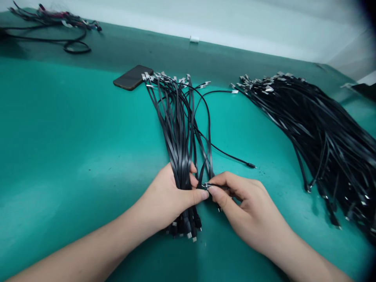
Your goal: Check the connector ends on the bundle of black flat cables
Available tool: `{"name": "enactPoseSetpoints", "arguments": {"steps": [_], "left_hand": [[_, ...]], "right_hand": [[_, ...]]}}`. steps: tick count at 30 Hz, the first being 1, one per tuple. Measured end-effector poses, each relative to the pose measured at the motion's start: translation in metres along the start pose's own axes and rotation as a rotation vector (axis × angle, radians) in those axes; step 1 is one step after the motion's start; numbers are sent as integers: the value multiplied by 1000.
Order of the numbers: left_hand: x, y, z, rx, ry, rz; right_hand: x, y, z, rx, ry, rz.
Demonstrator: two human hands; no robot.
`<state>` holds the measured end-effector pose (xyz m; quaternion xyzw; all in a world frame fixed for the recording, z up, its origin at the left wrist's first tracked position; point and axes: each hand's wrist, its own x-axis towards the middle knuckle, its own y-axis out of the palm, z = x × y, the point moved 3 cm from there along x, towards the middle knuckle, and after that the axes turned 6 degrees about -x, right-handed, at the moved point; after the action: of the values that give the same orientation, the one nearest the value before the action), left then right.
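Observation:
My left hand [170, 196] is wrapped round a bundle of flat black cables [179, 145] near their lower ends. Small plugs with metal tips [188, 231] stick out below the fist, and silvery connectors [164, 77] fan out at the far end. Close beside it, my right hand [243, 207] pinches the plug end of a black cable, its fingertips near the left thumb. A few more cables run up from the right fingers. One loose cable [232, 156] stretches to the right, its plug lying on the green table.
A large heap of black cables [320, 125] covers the right side of the green table [73, 164]. A dark phone [132, 77] touches the bundle's far end. Tangled wires [55, 17] lie at the back left, and a small white roll [194, 39] sits by the wall.

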<state>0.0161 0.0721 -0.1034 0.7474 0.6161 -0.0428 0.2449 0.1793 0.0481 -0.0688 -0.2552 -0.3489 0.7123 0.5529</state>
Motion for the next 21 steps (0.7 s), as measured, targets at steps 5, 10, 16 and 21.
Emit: {"name": "enactPoseSetpoints", "arguments": {"steps": [5, 10, 16, 21], "left_hand": [[1, 0, -1, 5, 10, 6], [2, 0, 0, 10, 11, 27], [2, -2, -1, 38, 24, 170], [-3, -2, -4, -130, -6, 219]], "right_hand": [[0, -1, 1, 13, -5, 9], [0, -3, -2, 76, 59, -101], [-3, -14, -8, 231, -4, -453], [-6, -14, -7, 215, -67, -430]]}}
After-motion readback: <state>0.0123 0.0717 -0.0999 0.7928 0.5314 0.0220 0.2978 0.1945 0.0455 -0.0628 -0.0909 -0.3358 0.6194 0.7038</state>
